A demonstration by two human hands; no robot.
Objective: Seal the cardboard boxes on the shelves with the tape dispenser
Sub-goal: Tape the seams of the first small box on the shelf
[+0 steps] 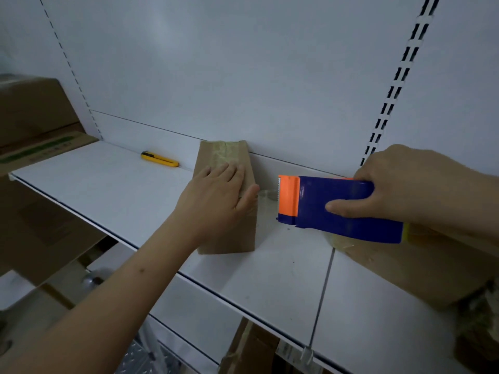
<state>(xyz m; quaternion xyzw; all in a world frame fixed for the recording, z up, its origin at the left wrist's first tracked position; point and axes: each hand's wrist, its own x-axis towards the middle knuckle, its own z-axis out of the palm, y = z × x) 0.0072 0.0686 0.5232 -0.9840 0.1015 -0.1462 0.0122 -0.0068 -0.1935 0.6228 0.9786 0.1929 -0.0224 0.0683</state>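
Note:
A small brown cardboard box [229, 236] stands on the white shelf [108, 184], with clear tape across its far top. My left hand [216, 195] lies flat on its top, fingers spread, pressing down. My right hand [405, 184] grips a blue tape dispenser [337, 209] with an orange blade end, held just right of the box. A strip of clear tape [267, 195] runs from the blade to the box's right edge. A second, flatter cardboard box [421, 268] lies on the shelf under my right hand, partly hidden.
A yellow utility knife [159, 159] lies by the shelf's back wall, left of the box. Large cardboard boxes [35, 125] stand at the far left. More boxes [251, 349] sit on the shelf below. Slotted uprights [397, 85] run up the back panel.

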